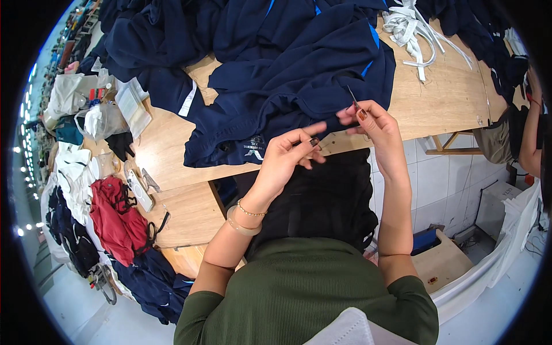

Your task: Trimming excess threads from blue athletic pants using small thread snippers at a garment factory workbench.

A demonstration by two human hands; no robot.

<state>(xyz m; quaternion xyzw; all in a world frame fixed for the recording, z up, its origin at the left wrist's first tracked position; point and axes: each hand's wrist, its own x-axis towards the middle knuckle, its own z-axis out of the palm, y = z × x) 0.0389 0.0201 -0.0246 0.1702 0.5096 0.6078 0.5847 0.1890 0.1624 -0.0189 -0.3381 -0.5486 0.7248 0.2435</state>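
My right hand [374, 123] is closed around small thread snips [352, 96], whose thin pointed blade sticks out past the fingers; the rest of them is hidden in the grip. Just left of it, my left hand [293, 148] has its fingers apart, with the index finger stretched toward the right hand. I make out nothing held in it. Both hands hover over the near table edge, in front of a navy blue garment [299, 95] with bright blue strips. Its gathered band carries a white printed mark [253, 150] to the left of my left hand.
More navy garments [161, 40] are heaped at the back. White tapes [411, 29] lie on the wooden table [437, 92] at the far right. Plastic bags [103, 119] and a red cloth item [119, 213] sit at left. Another person's arm [532, 132] shows at the right edge.
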